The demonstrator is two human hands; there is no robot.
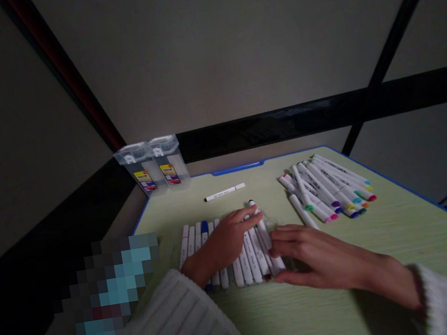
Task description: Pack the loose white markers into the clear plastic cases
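A row of white markers (245,263) lies side by side in what looks like a clear plastic sleeve. Over the row's middle stretches my left hand (230,237), open, its fingertips on a black-tipped white marker (262,232) at the right end. That marker is slightly tilted against its neighbours. My right hand (305,253) is open beside it, fingertips touching the marker's right side and the sleeve's edge, thumb near its lower end. My left hand and wrist hide part of the row. One marker in the row has a blue cap (204,227).
A single white marker (224,193) lies beyond the row. To the right is a loose pile of markers (328,187) with coloured ends. Two clear plastic cases (153,164) stand at the back left. The table (405,240) has a blue edge, with a wall behind.
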